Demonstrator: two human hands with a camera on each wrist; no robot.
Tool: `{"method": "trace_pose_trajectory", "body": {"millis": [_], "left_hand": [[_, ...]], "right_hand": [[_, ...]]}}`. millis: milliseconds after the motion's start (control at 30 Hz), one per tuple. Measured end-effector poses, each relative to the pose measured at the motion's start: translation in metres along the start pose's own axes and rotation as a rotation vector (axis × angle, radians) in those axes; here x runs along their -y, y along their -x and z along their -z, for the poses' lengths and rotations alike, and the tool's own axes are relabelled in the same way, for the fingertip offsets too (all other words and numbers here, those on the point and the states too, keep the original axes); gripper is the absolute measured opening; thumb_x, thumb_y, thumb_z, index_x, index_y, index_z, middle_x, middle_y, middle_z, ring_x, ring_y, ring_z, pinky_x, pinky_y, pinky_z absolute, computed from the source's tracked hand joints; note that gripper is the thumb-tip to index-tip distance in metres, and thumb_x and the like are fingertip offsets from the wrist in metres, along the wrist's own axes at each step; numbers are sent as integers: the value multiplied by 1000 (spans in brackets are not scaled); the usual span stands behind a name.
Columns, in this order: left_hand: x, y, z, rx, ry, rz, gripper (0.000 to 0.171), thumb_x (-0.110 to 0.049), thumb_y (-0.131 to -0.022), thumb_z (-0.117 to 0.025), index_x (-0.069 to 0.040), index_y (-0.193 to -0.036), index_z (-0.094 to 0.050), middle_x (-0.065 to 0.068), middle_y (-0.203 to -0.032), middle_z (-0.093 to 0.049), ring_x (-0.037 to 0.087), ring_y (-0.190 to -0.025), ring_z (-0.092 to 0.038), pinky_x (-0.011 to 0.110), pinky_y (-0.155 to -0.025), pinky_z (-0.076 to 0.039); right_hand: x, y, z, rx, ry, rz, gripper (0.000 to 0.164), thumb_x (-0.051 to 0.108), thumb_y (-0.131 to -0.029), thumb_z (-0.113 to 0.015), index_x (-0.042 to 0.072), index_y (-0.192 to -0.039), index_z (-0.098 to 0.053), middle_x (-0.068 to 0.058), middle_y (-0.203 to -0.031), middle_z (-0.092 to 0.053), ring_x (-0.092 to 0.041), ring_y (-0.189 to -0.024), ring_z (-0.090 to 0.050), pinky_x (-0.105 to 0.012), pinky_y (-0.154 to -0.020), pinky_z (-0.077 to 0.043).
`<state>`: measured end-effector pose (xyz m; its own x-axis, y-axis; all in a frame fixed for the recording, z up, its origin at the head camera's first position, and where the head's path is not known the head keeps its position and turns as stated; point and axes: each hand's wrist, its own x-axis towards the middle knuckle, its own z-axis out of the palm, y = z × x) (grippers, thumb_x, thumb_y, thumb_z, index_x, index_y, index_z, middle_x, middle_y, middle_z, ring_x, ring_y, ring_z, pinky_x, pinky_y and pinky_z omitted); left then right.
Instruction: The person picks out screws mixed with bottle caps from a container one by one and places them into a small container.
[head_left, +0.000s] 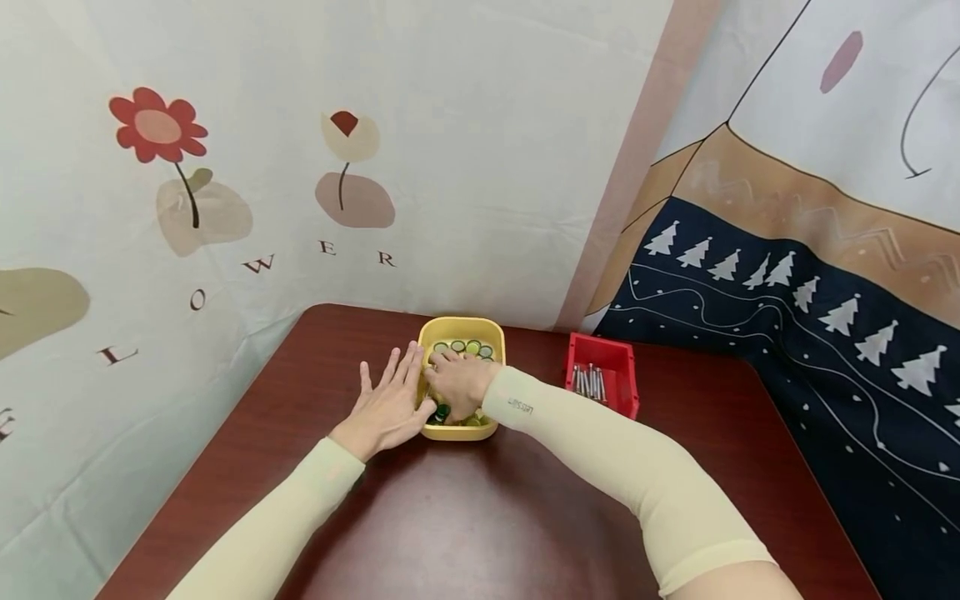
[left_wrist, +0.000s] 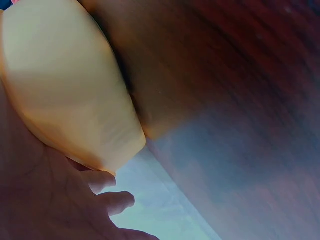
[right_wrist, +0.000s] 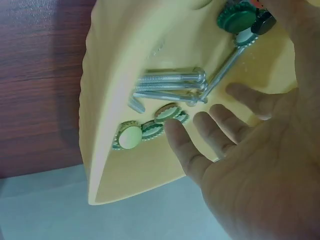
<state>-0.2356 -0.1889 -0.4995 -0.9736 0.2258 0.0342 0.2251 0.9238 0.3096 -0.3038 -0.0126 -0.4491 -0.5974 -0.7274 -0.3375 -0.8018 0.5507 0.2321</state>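
A yellow plastic bin [head_left: 461, 434] stands near the table's back edge, with bottle caps [right_wrist: 131, 137] and long silver bolts [right_wrist: 172, 86] inside. My left hand [head_left: 384, 411] lies along the bin's left side, its fingers straight and spread, the thumb at the rim. Reaching down into the bin, my right hand [head_left: 459, 382] has its fingers slightly bent over the contents. In the right wrist view its fingertips [right_wrist: 176, 129] come right up to the light caps, and the thumb side is beside several dark green caps [right_wrist: 239, 19]. Nothing shows between its fingers.
A red bin [head_left: 621, 385] with several silver bolts [head_left: 589, 382] stands right of the yellow one, behind my right forearm. Printed cloth [head_left: 487, 167] hangs behind the dark reddish table [head_left: 480, 517].
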Motion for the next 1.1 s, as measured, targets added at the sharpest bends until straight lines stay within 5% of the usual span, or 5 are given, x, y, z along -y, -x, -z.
{"method": "trace_pose_trajectory", "body": {"millis": [333,567,767,933,1100], "left_hand": [[-2,-1,0,10,13,4,95,-44,-114,-51,-5,-188,-6,12,-199,-3,45,-185,-5,92,-135,2],[-2,-1,-1,3,-9,10,96,-49,-114,-50,-6,-188,-6,12,-199,-4,45,-185,-7,91,-136,-1],[-3,-1,-1,6,5,12,96,-45,-114,-52,-6,-188,-5,12,-199,-3,45,-185,-6,91,-136,1],[-2,-2,-3,-3,2,17,97,-44,-113,-53,-6,-188,-5,12,-199,-3,45,-185,-6,92,-136,1],[-3,-2,-3,-13,9,17,97,-44,-112,-55,-6,-188,-7,12,-198,-5,45,-184,-8,91,-136,0]], "right_hand": [[-18,-8,0,7,-115,23,80,63,-100,-85,28,-168,-62,-4,-170,-58,-27,-159,-56,-48,-129,-56],[-30,-11,-2,-41,-197,103,52,48,-115,-67,17,-155,-75,-8,-155,-68,-26,-137,-70,-46,-121,-60],[-33,-28,-10,-101,-84,87,29,22,-115,-70,24,-142,-82,-4,-146,-76,-23,-135,-74,-45,-113,-66],[-32,-59,-35,-211,34,49,16,28,-110,-78,26,-125,-83,-2,-138,-82,-23,-127,-78,-55,-100,-70],[-21,-52,-24,-182,70,-10,26,32,-112,-78,22,-135,-84,-3,-142,-83,-23,-130,-79,-49,-102,-72]]}}
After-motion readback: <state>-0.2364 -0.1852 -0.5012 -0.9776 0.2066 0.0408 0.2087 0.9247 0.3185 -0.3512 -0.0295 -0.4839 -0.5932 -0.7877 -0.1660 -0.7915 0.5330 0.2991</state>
